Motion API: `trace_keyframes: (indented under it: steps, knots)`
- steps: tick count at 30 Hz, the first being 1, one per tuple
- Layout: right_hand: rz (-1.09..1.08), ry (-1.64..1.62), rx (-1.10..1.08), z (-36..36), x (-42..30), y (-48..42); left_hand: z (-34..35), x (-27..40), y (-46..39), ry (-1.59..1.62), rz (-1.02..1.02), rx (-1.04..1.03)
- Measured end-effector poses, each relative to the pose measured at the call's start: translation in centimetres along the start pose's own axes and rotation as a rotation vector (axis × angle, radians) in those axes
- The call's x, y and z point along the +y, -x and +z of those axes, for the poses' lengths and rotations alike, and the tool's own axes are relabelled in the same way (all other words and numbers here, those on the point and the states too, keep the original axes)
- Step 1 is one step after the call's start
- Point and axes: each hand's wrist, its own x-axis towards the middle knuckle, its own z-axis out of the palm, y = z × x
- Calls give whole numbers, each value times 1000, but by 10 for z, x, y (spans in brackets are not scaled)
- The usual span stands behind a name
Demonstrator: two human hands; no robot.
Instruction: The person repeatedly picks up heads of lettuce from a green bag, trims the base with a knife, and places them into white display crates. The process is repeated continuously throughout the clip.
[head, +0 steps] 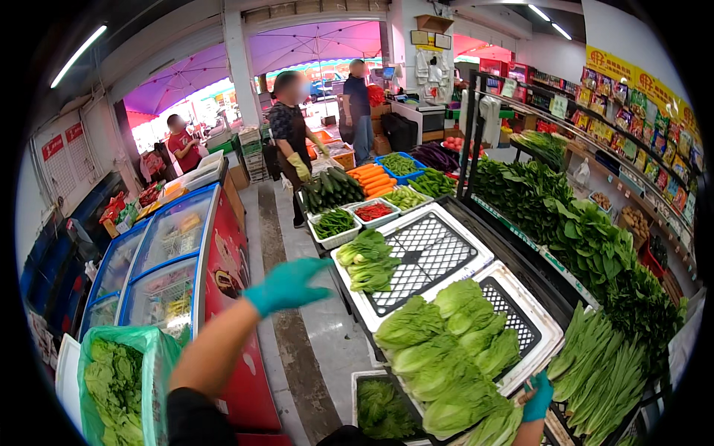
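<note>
My left hand [290,285], in a teal glove, is raised over the aisle with its fingers apart and nothing in it. My right hand [536,394], gloved alike, is low at the right beside heads of lettuce [457,357]; its fingers are partly hidden, so its hold cannot be told. The lettuce lies in rows across a white foam tray [544,329] with black mesh. Behind it, bunches of leafy greens [368,259] lie at the left end of another white-rimmed mesh tray [468,240].
A chest freezer [162,262] and a green-lined box of lettuce [150,368] stand left. Long leafy vegetables [602,368] lie right. Baskets of peppers [334,226], cucumbers [332,189] and carrots [376,179] stand beyond. A gloved co-worker [290,134] and other people stand farther off.
</note>
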Motion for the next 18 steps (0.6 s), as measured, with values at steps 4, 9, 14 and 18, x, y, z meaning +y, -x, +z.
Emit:
trace_keyframes:
  steps: [4, 9, 14, 18]
  knots:
    - [-210, -103, 73, 8, -4, 104, -92, -97, 128, -78, -297, 210]
    - [-2, -14, -232, 68, 20, 221, -110, -191, 293, 2, -622, 306]
    - [107, 237, -397, 145, 93, 253, -103, -223, 395, 239, -907, 398]
    - [287, 306, -715, 194, 126, 288, -89, -231, 443, 379, -971, 429]
